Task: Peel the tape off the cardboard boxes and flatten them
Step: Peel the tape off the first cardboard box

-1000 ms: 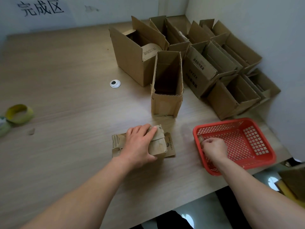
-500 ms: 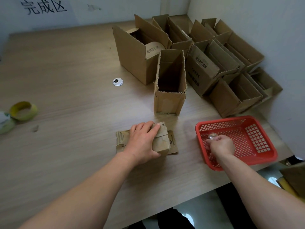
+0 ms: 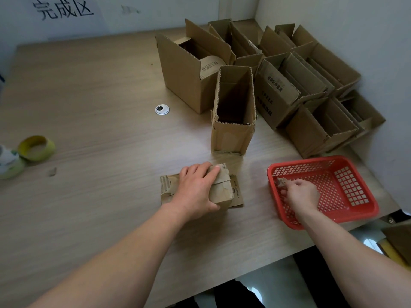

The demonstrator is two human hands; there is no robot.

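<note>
A small, partly flattened cardboard box [image 3: 224, 192] lies on the table in front of me. My left hand [image 3: 195, 190] presses down on it, fingers curled over its top. Over the near left corner of the red plastic basket [image 3: 355, 210], my right hand [image 3: 300, 193] pinches a crumpled wad of peeled tape [image 3: 280, 182]. A tall narrow open box [image 3: 233, 134] stands upright just behind the flattened one.
Several open cardboard boxes [image 3: 311, 85] crowd the back right corner against the wall. A larger open box [image 3: 184, 70] stands left of them. Two tape rolls [image 3: 36, 147] lie at the far left. A round cable grommet [image 3: 162, 109] sits mid-table. The table edge runs near my arms.
My right hand has moved from the basket's near left rim to inside it, carrying the tape wad. My left hand has stayed on the flattened box.
</note>
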